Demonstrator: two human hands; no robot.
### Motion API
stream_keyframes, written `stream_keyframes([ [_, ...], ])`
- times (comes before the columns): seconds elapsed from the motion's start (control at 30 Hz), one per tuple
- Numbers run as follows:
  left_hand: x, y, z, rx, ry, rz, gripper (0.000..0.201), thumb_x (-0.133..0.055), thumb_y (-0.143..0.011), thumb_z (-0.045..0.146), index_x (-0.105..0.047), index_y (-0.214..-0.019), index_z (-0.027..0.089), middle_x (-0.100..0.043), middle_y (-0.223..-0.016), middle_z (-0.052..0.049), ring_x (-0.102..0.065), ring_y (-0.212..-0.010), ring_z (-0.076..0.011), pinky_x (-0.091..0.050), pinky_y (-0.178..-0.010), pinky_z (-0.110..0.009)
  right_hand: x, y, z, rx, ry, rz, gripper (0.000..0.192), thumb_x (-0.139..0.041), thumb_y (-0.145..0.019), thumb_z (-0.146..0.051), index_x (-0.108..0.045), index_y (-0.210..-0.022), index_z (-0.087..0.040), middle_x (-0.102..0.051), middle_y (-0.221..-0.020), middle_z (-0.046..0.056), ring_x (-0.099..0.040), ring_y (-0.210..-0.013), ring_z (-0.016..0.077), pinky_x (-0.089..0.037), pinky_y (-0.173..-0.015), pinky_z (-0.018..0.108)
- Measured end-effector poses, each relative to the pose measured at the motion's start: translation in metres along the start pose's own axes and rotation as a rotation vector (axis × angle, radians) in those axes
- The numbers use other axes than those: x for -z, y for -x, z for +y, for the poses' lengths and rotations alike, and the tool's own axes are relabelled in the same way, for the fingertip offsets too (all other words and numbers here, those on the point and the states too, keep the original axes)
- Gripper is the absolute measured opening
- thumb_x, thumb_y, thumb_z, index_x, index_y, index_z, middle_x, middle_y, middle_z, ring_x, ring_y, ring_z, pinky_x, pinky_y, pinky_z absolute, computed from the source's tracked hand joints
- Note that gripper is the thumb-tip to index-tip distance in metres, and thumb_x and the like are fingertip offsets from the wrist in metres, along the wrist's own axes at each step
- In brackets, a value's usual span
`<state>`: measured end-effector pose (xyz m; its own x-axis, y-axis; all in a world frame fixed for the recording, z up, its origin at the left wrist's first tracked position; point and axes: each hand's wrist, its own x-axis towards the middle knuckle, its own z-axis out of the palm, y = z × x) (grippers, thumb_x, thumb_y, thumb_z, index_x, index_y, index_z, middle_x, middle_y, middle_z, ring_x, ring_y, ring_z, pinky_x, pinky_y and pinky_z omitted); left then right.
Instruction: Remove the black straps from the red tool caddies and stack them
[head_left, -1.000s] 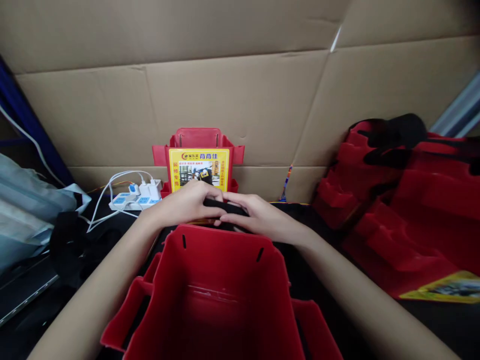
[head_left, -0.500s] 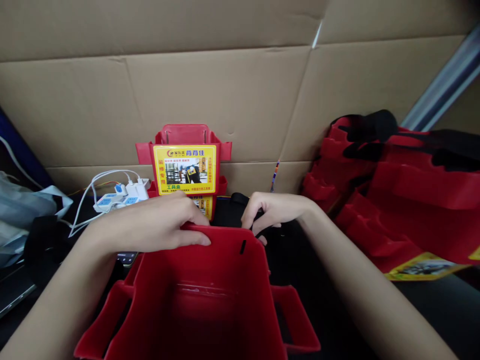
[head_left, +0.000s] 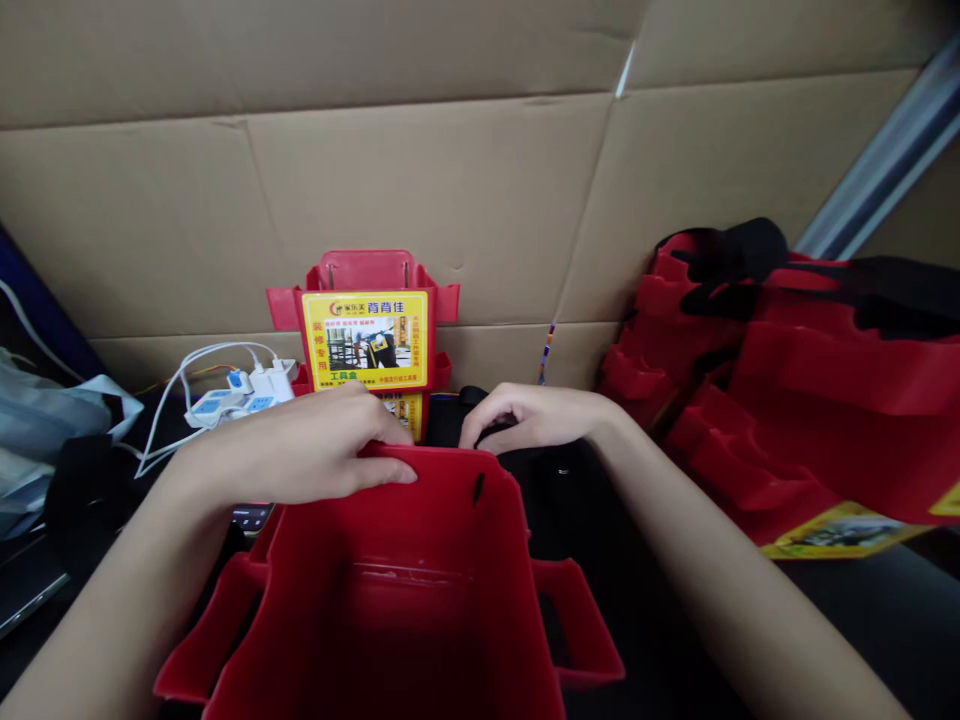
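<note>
A red plastic tool box (head_left: 420, 580) stands open in front of me, its inside facing up toward me. My left hand (head_left: 352, 440) pinches its far rim, thumb inside and fingers behind. At the right of that rim, my right hand (head_left: 525, 415) curls behind the wall, close to a narrow slot (head_left: 478, 490) with something dark in it. The right fingertips are partly hidden by the rim; they seem closed on a black strap, most of which is out of sight.
Red tool boxes with a yellow label (head_left: 365, 340) stand against the cardboard wall (head_left: 427, 200). More red boxes with black straps (head_left: 802, 370) are piled at the right. At the left are a white power strip (head_left: 217, 405) with cables and a plastic bag (head_left: 45, 420).
My right hand has moved slightly left, in closer behind the slot, and its fingertips are more hidden. The slot looks darker and less straight. My left hand keeps its grip on the rim.
</note>
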<state>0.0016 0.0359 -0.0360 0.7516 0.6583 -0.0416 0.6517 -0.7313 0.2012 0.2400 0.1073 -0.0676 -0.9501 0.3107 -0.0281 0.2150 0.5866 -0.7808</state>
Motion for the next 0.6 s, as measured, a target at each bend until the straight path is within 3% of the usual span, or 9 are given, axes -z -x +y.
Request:
stream_keyframes([
  [0.27, -0.001, 0.000, 0.007, 0.010, -0.067, 0.068, 0.027, -0.046, -0.084, 0.029, -0.047, -0.061, 0.016, -0.045, -0.050, 0.006, -0.033, -0.045, -0.0055, -0.027, -0.047, -0.020, -0.004, 0.000, -0.012, -0.054, 0.067, -0.011, 0.025, -0.048, -0.084, -0.022, -0.068, -0.090, -0.010, -0.066, -0.086, 0.006, -0.059, -0.076, 0.0128, -0.045, -0.072, 0.025],
  [0.5, -0.006, -0.008, 0.010, 0.075, -0.165, 0.216, 0.029, -0.044, -0.084, 0.031, -0.051, -0.060, 0.016, -0.049, -0.051, 0.002, -0.037, -0.047, -0.0088, -0.025, -0.048, -0.024, 0.001, 0.015, -0.035, -0.116, 0.332, 0.159, 0.027, -0.045, -0.085, -0.023, -0.068, -0.096, -0.013, -0.066, -0.097, 0.005, -0.059, -0.087, 0.0149, -0.042, -0.080, 0.024],
  [0.6, -0.009, -0.016, 0.007, 0.074, -0.124, 0.233, 0.027, -0.044, -0.083, 0.031, -0.056, -0.064, 0.016, -0.054, -0.056, 0.000, -0.043, -0.052, -0.0107, -0.028, -0.052, -0.024, 0.000, 0.016, -0.036, -0.108, 0.341, 0.144, 0.029, -0.043, -0.086, -0.023, -0.066, -0.102, -0.016, -0.066, -0.100, 0.004, -0.059, -0.086, 0.0144, -0.043, -0.078, 0.023],
])
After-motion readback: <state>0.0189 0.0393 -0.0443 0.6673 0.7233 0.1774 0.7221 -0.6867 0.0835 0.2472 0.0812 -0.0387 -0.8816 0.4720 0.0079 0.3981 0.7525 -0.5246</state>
